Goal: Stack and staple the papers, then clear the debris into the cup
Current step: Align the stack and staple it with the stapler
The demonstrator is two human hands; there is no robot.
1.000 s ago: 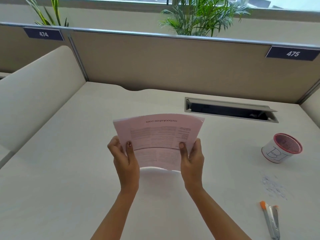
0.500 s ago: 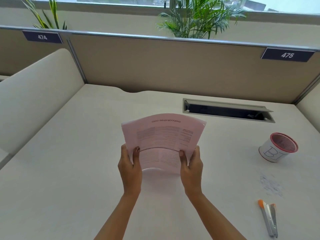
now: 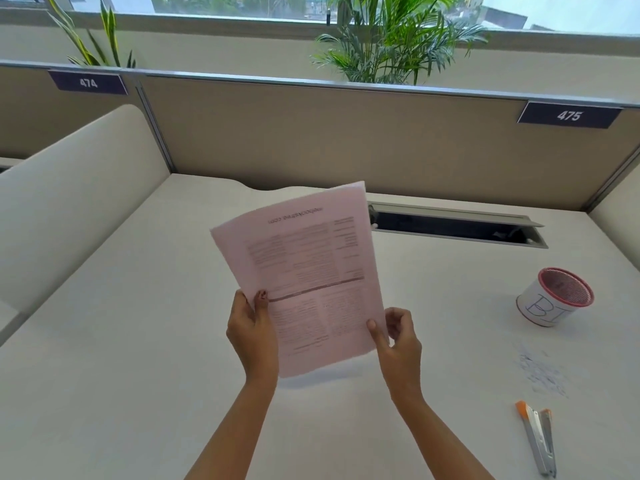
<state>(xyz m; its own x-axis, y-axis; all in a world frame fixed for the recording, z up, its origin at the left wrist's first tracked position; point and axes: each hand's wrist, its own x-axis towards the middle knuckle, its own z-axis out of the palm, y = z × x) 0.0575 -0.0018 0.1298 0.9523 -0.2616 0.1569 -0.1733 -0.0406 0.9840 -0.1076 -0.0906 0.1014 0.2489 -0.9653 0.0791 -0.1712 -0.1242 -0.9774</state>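
We pinch the papers (image 3: 311, 265), left hand (image 3: 254, 337) and right hand (image 3: 400, 341); stapler (image 3: 538, 438) waits, scraps (image 3: 542, 372) not yet in cup (image 3: 550, 306).

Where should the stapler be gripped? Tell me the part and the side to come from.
Probably the near half of the stapler, toward the joined end, coming from above with the right hand, which is closest but holds the papers. It lies flat on the desk with its two orange-tipped arms spread away from the person.
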